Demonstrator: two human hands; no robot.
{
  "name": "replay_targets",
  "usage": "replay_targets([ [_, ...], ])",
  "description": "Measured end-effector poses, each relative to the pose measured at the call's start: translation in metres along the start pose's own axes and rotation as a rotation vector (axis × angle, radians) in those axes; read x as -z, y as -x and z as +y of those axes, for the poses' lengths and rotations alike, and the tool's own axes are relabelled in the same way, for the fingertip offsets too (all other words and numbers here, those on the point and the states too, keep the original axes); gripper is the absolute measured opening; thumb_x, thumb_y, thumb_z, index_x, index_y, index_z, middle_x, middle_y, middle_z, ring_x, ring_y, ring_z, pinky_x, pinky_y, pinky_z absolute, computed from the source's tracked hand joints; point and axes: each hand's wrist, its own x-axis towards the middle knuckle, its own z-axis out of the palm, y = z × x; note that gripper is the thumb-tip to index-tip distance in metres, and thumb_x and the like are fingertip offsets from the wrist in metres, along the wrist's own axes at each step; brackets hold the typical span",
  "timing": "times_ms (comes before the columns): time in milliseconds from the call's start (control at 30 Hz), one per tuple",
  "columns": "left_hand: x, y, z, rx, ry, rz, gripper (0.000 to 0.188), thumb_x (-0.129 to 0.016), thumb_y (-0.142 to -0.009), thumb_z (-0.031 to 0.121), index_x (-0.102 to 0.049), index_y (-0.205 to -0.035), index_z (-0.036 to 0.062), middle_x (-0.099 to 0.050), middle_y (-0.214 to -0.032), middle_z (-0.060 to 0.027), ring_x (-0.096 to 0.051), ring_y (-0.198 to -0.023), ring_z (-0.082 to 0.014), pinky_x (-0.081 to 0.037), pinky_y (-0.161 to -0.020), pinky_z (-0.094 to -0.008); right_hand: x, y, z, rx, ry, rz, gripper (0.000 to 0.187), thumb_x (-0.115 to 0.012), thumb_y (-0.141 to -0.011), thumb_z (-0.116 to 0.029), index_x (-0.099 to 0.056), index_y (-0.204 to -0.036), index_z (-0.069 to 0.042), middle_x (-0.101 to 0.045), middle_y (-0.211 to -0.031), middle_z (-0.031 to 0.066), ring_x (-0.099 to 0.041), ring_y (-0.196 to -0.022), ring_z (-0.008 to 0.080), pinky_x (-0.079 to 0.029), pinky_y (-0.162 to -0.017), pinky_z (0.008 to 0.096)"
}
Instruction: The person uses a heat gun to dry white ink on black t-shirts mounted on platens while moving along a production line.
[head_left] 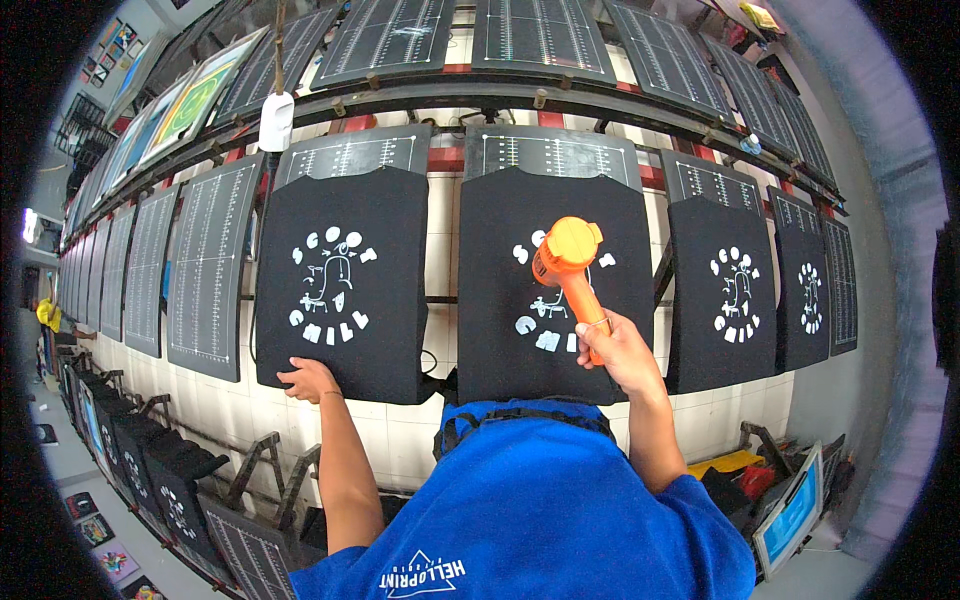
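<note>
Item: orange heat gun (567, 262), handheld, with its nozzle end up at about 11 o'clock from its handle. Held over the middle of a black garment panel (545, 290) stretched on a printing board, in front of a white printed design (548, 325) that it partly hides. Whether the nozzle touches the cloth cannot be told.

Right hand (622, 350): grip clamped around the gun's handle at the lower end, at 5 o'clock from the gun's body, forearm rising from the lower edge.

Left hand (308, 378): grip apart, fingers spread flat, resting on the bottom edge of the neighbouring black garment panel (345, 290), which lies at 9 o'clock from the gun. This panel carries a white printed design (332, 285) fully in view, at 12 o'clock from the hand.

Further panels: two more black garment panels with a like white design, at 3 o'clock from the gun (722, 295) and beyond it (804, 295), side by side in the same row.

Surroundings: bare gridded printing boards (205, 265) at 9 o'clock, continuing in a curved row; a second row of gridded boards (540, 35) at 12 o'clock, above a dark metal rail (500, 98). White tiled wall (440, 260) between the boards. A white bottle-like object (276, 120) hangs at 11 o'clock. The person's blue shirt (540, 500) fills 6 o'clock. A screen (790, 515) stands at 4 o'clock.
</note>
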Motion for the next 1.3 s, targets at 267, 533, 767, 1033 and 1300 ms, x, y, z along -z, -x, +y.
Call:
replay_targets([
  [267,0.004,0.003,0.004,0.026,0.006,0.0,0.062,-0.037,-0.097,0.046,-0.027,-0.145,0.0079,-0.034,-0.135,-0.033,-0.046,-0.118,-0.0471,-0.042,-0.092,-0.0566,0.008,0.003,-0.006,-0.046,0.052,0.023,0.028,-0.063,-0.09,-0.028,-0.056,-0.099,-0.003,-0.057,-0.071,-0.0002,-0.058,-0.058,0.0094,-0.047,-0.053,0.0223],
  [533,0.003,0.003,0.005,0.033,-0.015,-0.009,0.061,-0.038,-0.097,0.045,-0.026,-0.145,0.0092,-0.033,-0.136,-0.0323,-0.046,-0.118,-0.0467,-0.042,-0.092,-0.0559,0.019,-0.01,-0.004,0.006,0.023,0.154,0.026,-0.062,-0.092,-0.027,-0.057,-0.1,-0.003,-0.057,-0.07,0.0007,-0.057,-0.058,0.0098,-0.047,-0.053,0.0228],
  [767,0.0,-0.001,-0.001,0.021,0.014,-0.008,0.062,-0.037,-0.096,0.046,-0.026,-0.145,0.0084,-0.03,-0.137,-0.0355,-0.044,-0.121,-0.0495,-0.042,-0.092,-0.0582,0.025,-0.019,-0.008,0.007,-0.023,0.143,0.027,-0.063,-0.091,-0.026,-0.056,-0.101,-0.002,-0.056,-0.069,0.0011,-0.057,-0.058,0.0102,-0.047,-0.053,0.0236],
  [1033,0.003,0.003,0.001,0.015,0.019,0.003,0.062,-0.039,-0.096,0.045,-0.028,-0.144,0.008,-0.034,-0.133,-0.0342,-0.047,-0.117,-0.0489,-0.044,-0.09,-0.0579,0.025,-0.01,-0.004,-0.021,0.004,0.144,0.026,-0.063,-0.09,-0.026,-0.057,-0.099,-0.003,-0.056,-0.069,0.0006,-0.056,-0.057,0.01,-0.047,-0.052,0.0235],
  [1300,0.001,0.0,0.0,0.005,-0.003,0.018,0.063,-0.039,-0.096,0.046,-0.028,-0.144,0.0069,-0.036,-0.131,-0.0338,-0.048,-0.115,-0.0489,-0.044,-0.088,-0.0576,0.023,-0.014,-0.007,0.017,-0.001,0.129,0.028,-0.063,-0.091,-0.027,-0.056,-0.101,-0.002,-0.056,-0.07,0.0004,-0.057,-0.058,0.0097,-0.047,-0.053,0.0226],
])
